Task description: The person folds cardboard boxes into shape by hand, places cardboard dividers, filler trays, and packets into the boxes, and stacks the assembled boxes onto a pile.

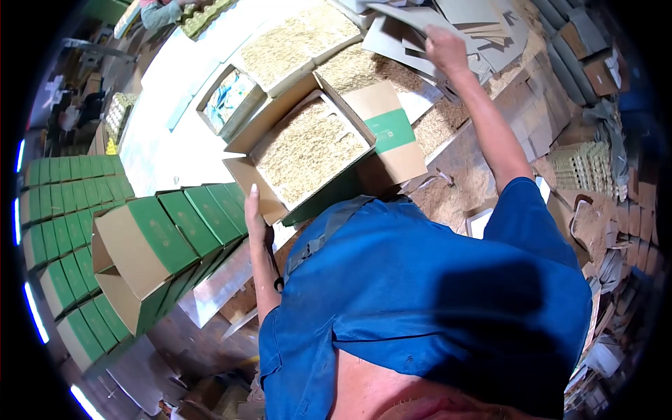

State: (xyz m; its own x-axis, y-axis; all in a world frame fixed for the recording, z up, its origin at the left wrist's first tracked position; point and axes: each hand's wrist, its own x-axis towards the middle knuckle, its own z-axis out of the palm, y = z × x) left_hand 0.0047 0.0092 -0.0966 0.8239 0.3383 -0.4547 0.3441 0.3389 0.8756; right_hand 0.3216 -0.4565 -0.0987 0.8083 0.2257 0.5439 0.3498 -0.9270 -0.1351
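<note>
In front of my body an open cardboard box point(273, 133) with green panels is filled with pale shavings point(308, 150). My left hand point(257, 215) is closed on the box's near-left flap point(246, 180), its thumb on the inner side. To the upper right, my right hand point(446, 50) is closed on the edge of a flat grey cardboard sheet point(406, 17) above a loose pile of similar sheets point(395, 45). A flap with a green band point(392, 133) is folded outward on the box's right side.
Rows of green-and-brown boxes point(164, 231) stand at the left. A small box with blue-and-white packets point(229, 101) and a tray of shavings point(297, 42) sit beyond. Egg trays point(584, 171) are stacked at the right. Another person's sleeve point(161, 14) shows at top left.
</note>
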